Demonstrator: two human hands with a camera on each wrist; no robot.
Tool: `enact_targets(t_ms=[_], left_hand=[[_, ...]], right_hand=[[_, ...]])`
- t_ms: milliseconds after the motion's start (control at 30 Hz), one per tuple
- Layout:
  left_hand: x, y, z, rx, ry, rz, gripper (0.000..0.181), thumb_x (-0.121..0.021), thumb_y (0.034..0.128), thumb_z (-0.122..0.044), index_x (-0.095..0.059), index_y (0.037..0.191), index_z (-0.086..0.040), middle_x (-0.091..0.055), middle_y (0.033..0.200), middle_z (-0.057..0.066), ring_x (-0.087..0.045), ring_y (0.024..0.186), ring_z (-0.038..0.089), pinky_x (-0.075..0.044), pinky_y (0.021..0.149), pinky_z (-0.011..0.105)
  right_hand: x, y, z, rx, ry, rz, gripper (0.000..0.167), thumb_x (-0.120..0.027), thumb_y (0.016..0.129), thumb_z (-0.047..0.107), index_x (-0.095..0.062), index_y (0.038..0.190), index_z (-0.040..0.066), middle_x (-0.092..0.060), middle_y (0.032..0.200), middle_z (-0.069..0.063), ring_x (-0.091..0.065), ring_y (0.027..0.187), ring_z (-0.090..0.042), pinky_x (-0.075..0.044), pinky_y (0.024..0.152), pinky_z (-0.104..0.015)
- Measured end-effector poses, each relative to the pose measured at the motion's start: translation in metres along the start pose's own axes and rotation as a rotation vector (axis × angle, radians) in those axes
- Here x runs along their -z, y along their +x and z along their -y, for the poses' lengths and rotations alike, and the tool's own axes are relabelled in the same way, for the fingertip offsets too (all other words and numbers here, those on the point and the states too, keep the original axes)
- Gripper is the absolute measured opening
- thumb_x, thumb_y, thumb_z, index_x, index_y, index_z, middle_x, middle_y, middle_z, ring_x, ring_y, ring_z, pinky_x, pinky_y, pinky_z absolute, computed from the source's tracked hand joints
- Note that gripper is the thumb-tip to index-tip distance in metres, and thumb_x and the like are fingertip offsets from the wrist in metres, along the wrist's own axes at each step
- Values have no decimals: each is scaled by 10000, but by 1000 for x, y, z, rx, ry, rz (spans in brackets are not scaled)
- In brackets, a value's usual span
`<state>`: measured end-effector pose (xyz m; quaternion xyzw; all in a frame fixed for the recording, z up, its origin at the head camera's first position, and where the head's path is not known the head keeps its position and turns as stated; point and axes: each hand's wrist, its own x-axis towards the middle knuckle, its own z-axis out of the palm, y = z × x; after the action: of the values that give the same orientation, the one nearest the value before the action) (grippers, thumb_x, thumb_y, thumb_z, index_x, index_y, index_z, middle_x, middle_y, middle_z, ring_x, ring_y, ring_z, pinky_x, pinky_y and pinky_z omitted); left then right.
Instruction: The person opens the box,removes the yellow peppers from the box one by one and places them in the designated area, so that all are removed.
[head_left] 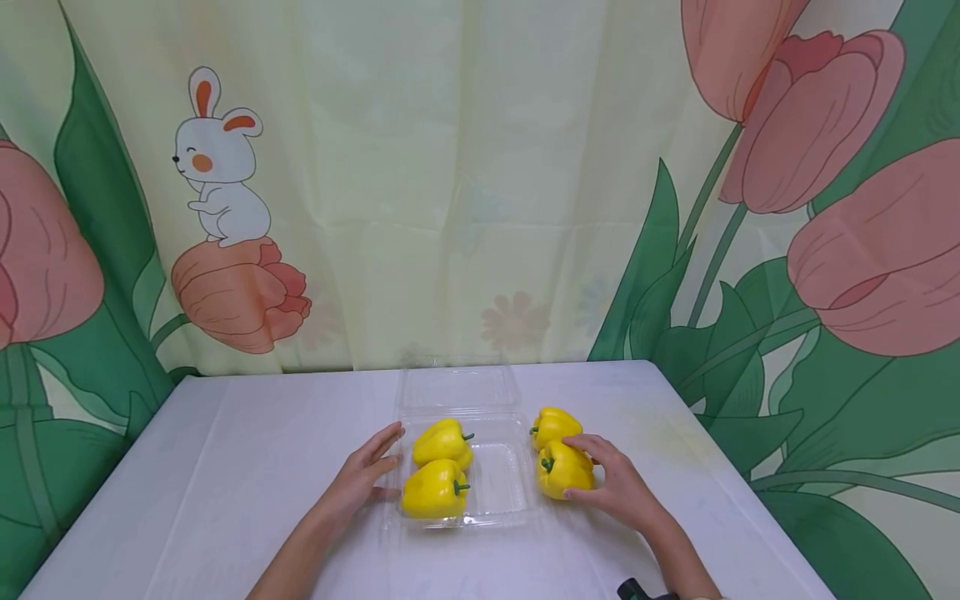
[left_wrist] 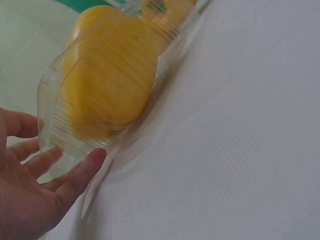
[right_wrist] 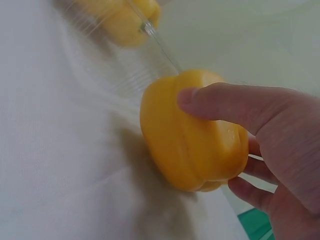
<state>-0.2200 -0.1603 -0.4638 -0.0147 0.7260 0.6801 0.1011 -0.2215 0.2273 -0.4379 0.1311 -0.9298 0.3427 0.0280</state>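
Two yellow bell peppers, a rear one (head_left: 441, 442) and a front one (head_left: 433, 490), lie in the left half of a clear plastic clamshell box (head_left: 501, 483). My left hand (head_left: 360, 475) rests against the box's left side with fingers extended, and in the left wrist view its fingertips (left_wrist: 95, 159) touch the clear wall. To the right of the box, my right hand (head_left: 618, 487) holds another yellow bell pepper (head_left: 564, 471) between thumb and fingers. In the right wrist view that pepper (right_wrist: 187, 132) casts a shadow on the cloth. Just behind it lies one more yellow bell pepper (head_left: 557, 426).
The box's lid (head_left: 459, 387) is folded back toward the far table edge. A white cloth (head_left: 247, 467) covers the table. Behind it hangs a curtain (head_left: 390, 183) printed with tulips and a rabbit. A black object (head_left: 636, 590) shows near my right wrist.
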Motion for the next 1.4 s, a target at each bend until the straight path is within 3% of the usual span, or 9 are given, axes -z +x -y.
enact_targets(t_ms=[933, 1400], left_hand=[[0, 1, 1, -1, 6, 1, 541, -478, 991, -150, -336, 1503, -246, -305, 1590, 27, -352, 1407, 388, -590, 811, 397], [0, -1, 0, 6, 6, 6, 542, -489, 989, -166, -336, 1503, -247, -297, 1593, 29, -363, 1401, 381, -591, 806, 381]], right_hand=[[-2, 0, -2, -42, 14, 28, 677, -868, 680, 330, -583, 1291, 272, -535, 1363, -26, -507, 1243, -254, -499, 1000, -469], [3, -3, 2, 19, 34, -1, 662, -858, 702, 289, -580, 1300, 234, -531, 1372, -34, -503, 1262, -271, -514, 973, -467]])
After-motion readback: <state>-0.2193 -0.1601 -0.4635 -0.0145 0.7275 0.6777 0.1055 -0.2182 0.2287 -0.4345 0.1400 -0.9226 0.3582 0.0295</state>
